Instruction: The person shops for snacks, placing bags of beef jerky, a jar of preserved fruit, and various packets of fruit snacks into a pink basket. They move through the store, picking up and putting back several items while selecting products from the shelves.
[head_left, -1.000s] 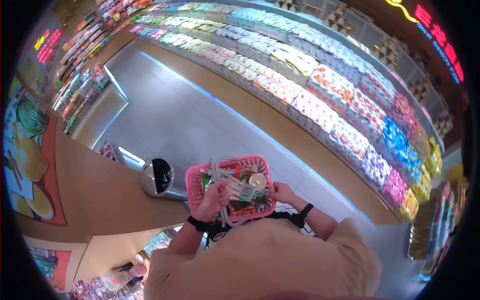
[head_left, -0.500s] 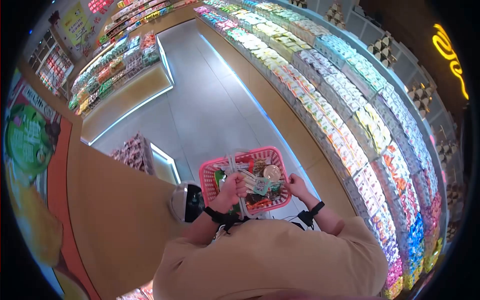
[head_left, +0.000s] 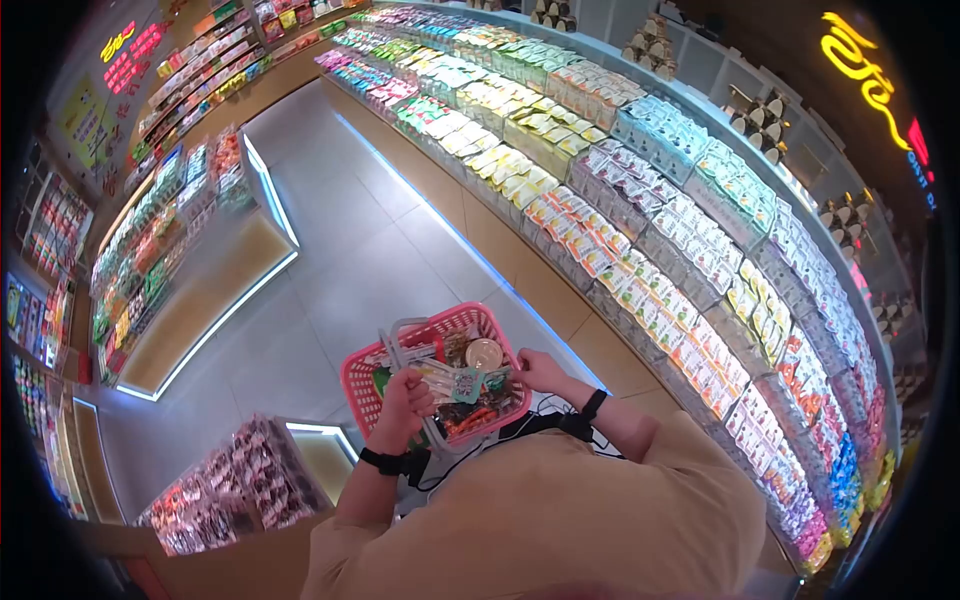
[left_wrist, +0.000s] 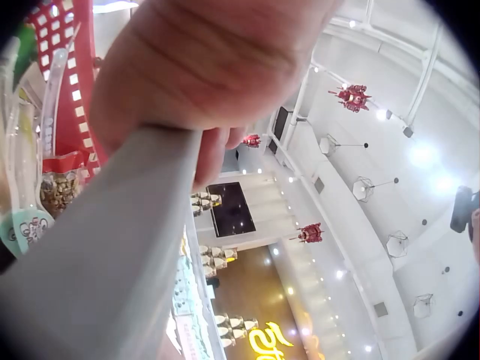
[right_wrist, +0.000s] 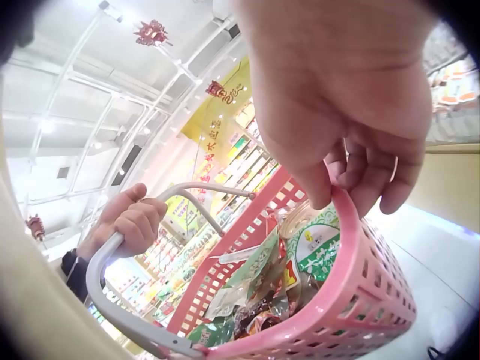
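A pink plastic shopping basket (head_left: 362,395) hangs in front of the body. My left hand (head_left: 403,405) grips its grey handle (left_wrist: 112,225), fingers wrapped round the bar, as the right wrist view also shows. On the basket's right end, my right hand (right_wrist: 345,142) pinches the rim (right_wrist: 347,217), thumb on the inner side and fingers outside. Inside the basket lie a round tub with a pale lid (head_left: 485,354), a green-and-white patterned packet (right_wrist: 319,251) and several clear bags of snacks. A mint-coloured tag with a square code (head_left: 467,384) lies on top.
To the right runs a long tiered display of bagged snacks (head_left: 640,290) above a wooden base with a light strip. An island of packets (head_left: 170,250) stands on the left. Nearer, a low stand of dark packets (head_left: 240,480) juts in. Tiled floor (head_left: 350,220) stretches ahead between them.
The view has swung and advanced along the aisle. The round bin and wooden counter on the left have largely left view, and the low packet stand shows more. Both hands keep hold of the basket.
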